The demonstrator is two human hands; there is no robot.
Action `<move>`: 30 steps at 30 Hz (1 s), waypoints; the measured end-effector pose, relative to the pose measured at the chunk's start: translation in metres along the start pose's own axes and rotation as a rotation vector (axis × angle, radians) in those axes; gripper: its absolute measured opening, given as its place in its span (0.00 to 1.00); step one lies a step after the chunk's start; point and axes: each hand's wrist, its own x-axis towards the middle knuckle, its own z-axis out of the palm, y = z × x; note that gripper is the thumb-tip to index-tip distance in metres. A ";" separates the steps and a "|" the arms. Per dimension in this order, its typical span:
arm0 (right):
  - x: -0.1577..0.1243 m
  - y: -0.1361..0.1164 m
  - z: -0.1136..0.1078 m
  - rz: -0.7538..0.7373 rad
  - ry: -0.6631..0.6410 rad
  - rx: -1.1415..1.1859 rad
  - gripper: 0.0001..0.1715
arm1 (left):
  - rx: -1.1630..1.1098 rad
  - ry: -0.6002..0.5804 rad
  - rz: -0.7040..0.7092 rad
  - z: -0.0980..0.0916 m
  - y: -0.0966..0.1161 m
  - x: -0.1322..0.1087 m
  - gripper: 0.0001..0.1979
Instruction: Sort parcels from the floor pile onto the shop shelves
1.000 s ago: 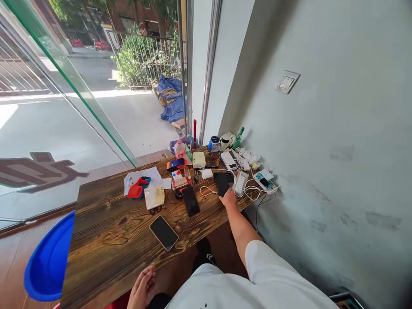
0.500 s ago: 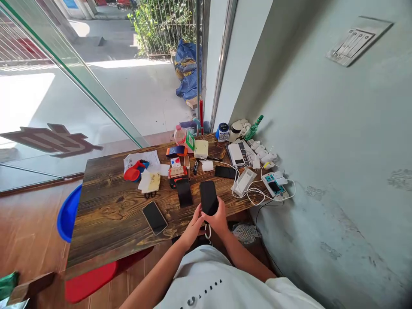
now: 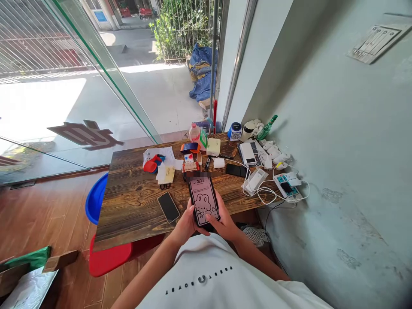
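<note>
I hold a black phone [image 3: 203, 201] upright in front of my chest, above the near edge of the wooden table [image 3: 131, 201]. Its screen is lit and shows a pink cartoon picture. My left hand [image 3: 184, 224] wraps its lower left side and my right hand [image 3: 225, 219] its lower right side, thumb on the screen. Another dark phone [image 3: 168, 207] lies flat on the table just left of my hands. A third black phone [image 3: 236, 170] lies farther back on the right.
Chargers, white cables and a power strip [image 3: 287, 186] crowd the table's right end by the grey wall. Papers, a red object [image 3: 151, 165], small boxes and bottles lie at the back. A blue stool [image 3: 95, 201] and a red stool [image 3: 109, 259] stand left of the table.
My right hand took a phone from the cables at the right, my left hand joined it, and the phone came toward me. Its screen, dark before, is now lit.
</note>
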 end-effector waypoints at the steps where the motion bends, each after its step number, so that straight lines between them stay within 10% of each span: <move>1: 0.001 -0.001 0.005 -0.004 -0.006 0.007 0.48 | -0.006 0.010 0.005 -0.002 0.002 -0.003 0.39; 30: 0.018 0.001 0.058 0.184 -0.179 0.262 0.49 | -0.034 0.114 0.041 -0.041 0.027 -0.042 0.33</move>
